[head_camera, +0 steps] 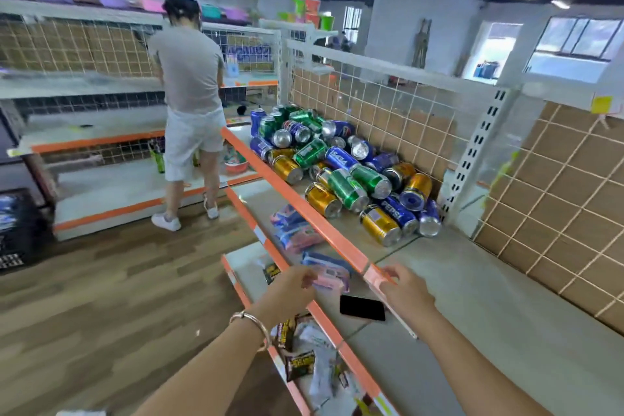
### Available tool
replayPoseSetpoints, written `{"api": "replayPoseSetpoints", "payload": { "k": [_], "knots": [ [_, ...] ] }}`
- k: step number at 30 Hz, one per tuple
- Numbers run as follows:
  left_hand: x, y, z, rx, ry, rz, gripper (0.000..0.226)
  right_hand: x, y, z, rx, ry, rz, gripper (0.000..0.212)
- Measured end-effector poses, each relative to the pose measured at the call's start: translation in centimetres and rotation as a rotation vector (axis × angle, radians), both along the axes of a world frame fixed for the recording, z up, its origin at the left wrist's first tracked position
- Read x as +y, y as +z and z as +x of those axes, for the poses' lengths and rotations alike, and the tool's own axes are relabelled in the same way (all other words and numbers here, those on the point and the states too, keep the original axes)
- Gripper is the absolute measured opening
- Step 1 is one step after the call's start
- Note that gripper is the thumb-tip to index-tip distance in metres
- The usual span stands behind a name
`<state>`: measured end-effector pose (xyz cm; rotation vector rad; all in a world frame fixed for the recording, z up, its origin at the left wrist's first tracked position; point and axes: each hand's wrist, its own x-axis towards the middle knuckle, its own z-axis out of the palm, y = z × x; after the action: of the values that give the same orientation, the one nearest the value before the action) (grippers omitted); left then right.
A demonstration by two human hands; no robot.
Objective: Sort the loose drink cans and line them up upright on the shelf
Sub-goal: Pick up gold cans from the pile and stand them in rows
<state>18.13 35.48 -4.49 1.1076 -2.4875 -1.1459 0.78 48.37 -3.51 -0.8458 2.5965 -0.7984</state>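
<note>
Handling, head view: the cans (337,165) look rigid but thin-walled, smooth and prone to roll. Whether they are full or empty does not show, so their weight is a guess. Pulling one from the heap may set its neighbours rolling.
Where to hold: around the middle of the body, starting with loose outer ones such as the gold can (380,224) at the near end.
Look: gold, green and blue Pepsi-marked cans with silver ends, nearly all on their sides; a blue one at the far end seems upright.
Place: heaped on the shelf (472,297) against its wire-grid back, well apart from both hands.
Left hand (297,284): fingers loosely curled with nothing in them, above a pink packet (332,275) on the lower tier.
Right hand (405,290): fingers bent at the shelf's orange front edge; blur hides whether it grips the edge.
Progress: sorting looks not yet begun.
Nearby: a dark phone (362,307) lies just beside the right hand.
</note>
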Motion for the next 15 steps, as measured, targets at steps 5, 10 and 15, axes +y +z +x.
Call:
{"api": "replayPoseSetpoints", "payload": {
  "k": [5, 10, 15],
  "knots": [
    [-2.4, -0.4, -1.7, 0.054, 0.007, 0.039, 0.031, -2.8, 0.8, -1.4, -0.005, -0.034, -0.017, 0.039],
    [-4.5, 0.6, -5.0, 0.045, -0.034, -0.018, 0.038, -5.4, 0.4, -4.5, 0.068, -0.036, 0.012, 0.043],
    [-8.6, -0.1, -9.0, 0.046, -0.006, -0.078, 0.049, -9.0, 1.2, -7.6, 0.179, -0.034, -0.035, 0.05]
  ]
}}
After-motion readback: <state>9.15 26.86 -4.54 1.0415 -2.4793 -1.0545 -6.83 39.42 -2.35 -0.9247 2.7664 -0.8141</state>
